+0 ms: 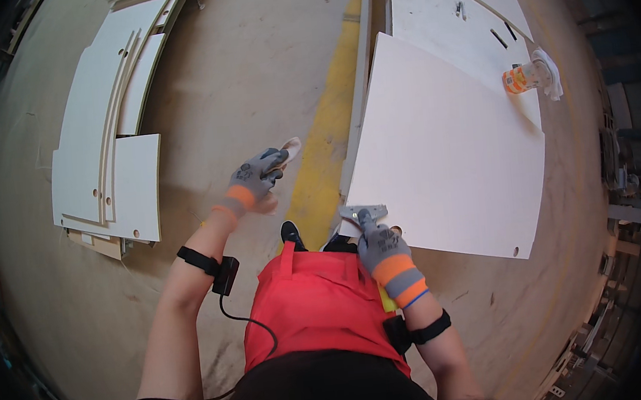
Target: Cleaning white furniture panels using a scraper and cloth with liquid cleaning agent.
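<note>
Two-handed, clamps a pale cloth (292, 150) in left grip (259, 173) and a scraper (362, 212) in right grip (381, 245) at a white board (449, 147).

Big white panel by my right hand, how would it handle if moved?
The white panel is probably stiff: it lies flat without visible sag. It may feel slippery, since its face looks smooth. Lifting could be awkward, as it dwarfs your right hand.

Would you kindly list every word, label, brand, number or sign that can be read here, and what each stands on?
Nothing reads clearly enough to quote.
Left glove: dark print on the back, too blurred to read.
Right glove: dark print on the back, too small to read.
Orange-labelled container: label too small to read.
</note>
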{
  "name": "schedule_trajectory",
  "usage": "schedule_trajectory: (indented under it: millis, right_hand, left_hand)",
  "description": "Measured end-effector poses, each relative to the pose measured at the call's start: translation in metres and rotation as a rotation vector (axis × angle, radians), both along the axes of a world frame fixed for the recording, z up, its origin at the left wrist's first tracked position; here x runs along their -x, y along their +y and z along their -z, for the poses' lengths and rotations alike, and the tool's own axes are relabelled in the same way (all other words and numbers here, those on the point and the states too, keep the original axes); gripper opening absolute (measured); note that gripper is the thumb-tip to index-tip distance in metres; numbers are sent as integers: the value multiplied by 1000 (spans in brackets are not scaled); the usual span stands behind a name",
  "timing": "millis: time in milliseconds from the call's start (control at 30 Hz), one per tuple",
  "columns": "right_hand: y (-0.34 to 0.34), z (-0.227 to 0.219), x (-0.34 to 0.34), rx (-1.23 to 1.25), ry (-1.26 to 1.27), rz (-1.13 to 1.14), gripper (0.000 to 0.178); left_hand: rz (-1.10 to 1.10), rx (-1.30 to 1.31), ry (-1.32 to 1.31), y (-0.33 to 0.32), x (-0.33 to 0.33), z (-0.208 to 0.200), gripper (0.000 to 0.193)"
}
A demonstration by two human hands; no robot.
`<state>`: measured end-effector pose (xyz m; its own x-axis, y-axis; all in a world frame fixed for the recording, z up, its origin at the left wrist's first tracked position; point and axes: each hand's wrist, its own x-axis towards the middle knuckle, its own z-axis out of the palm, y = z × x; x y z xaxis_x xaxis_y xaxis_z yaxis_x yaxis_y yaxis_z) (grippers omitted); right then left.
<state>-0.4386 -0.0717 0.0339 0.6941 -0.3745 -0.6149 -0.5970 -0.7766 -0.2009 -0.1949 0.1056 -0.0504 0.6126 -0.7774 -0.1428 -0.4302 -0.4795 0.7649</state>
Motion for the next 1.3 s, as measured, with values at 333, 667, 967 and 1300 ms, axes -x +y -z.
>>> schedule_trajectory:
  millis: [333,667,967,1300]
  right_hand:
    - [-55,-5,-66,-36,-51,29,48]
    - [-60,-16,-69,9,-33,-87,55]
    - [-108,-31,-140,-6,51,-47,55]
    - [-186,-26,-227,42,-75,74,53]
  left_hand:
    - [-14,7,68,-15,-6,-20,46]
    - [15,23,-169,-23,-69,-44,63]
    - [190,40,-360,-70,-101,-56,94]
    - [576,162,-645,-125,-98,-55,52]
